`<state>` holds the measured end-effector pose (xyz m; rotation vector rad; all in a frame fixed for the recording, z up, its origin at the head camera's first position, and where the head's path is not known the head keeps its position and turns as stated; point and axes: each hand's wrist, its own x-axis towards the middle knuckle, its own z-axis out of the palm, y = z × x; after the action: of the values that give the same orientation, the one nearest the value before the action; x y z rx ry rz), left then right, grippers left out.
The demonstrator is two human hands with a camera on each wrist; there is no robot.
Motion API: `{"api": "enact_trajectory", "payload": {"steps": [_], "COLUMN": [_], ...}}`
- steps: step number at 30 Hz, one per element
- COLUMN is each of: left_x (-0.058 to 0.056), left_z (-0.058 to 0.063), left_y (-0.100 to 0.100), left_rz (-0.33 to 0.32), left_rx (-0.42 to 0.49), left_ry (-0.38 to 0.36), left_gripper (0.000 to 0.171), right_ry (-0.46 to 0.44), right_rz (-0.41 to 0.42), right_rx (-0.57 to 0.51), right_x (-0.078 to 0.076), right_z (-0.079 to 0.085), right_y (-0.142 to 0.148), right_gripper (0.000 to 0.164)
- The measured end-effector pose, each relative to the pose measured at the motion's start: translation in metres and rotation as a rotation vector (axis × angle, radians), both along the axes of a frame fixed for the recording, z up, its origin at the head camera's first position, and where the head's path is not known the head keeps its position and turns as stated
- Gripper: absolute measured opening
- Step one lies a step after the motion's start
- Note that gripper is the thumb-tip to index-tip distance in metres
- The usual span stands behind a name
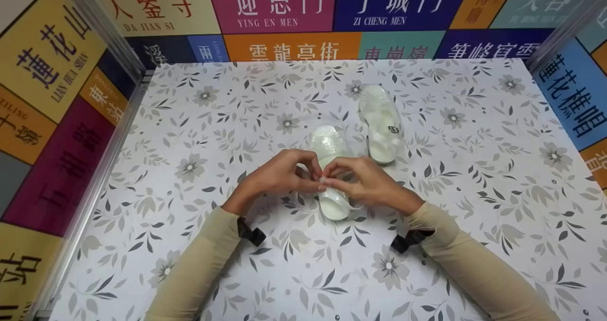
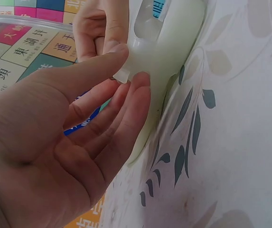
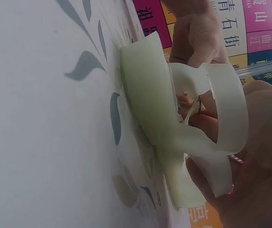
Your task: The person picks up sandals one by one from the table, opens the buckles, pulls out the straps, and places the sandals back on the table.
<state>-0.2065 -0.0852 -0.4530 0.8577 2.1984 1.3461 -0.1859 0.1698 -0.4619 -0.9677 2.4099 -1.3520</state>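
A pale green, translucent sandal (image 1: 327, 138) lies on the table with its toe end pointing away. Over its middle, the fingertips of both hands meet at a strap. My left hand (image 1: 287, 171) pinches the strap's end (image 2: 122, 76) between thumb and fingers, as the left wrist view shows. From the other side my right hand (image 1: 367, 181) pinches at the same spot; its fingertips are partly hidden behind the looped straps (image 3: 230, 104) in the right wrist view. To the right and farther back lies a matching sandal (image 1: 379, 107), touched by neither hand.
A white cloth with grey leaves and flowers covers the table (image 1: 284, 283). Colourful panels with Chinese lettering (image 1: 280, 3) stand along the back and both sides. Each wrist carries a small black camera (image 1: 258, 237) on a band.
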Motion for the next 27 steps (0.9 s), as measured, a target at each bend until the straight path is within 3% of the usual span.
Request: {"api": "enact_trajectory", "payload": {"steps": [7, 15, 22, 27], "left_x": [0.003, 0.008, 0.009, 0.009], "left_z": [0.001, 0.008, 0.007, 0.007], "left_y": [0.001, 0.007, 0.012, 0.011], "left_rz": [0.006, 0.043, 0.104, 0.143], "left_rx": [0.022, -0.064, -0.135, -0.149], "left_ry": [-0.046, 0.045, 0.069, 0.022], "left_gripper": [0.019, 0.014, 0.013, 0.013], "right_ry": [0.048, 0.142, 0.091, 0.094], "right_rz": [0.013, 0.023, 0.061, 0.049], "right_rx": [0.049, 0.120, 0.075, 0.044], "right_x": [0.000, -0.002, -0.003, -0.003], "right_z": [-0.001, -0.001, -0.002, 0.000], "right_y": [0.001, 0.005, 0.005, 0.004], "right_gripper": [0.015, 0.014, 0.016, 0.015]}}
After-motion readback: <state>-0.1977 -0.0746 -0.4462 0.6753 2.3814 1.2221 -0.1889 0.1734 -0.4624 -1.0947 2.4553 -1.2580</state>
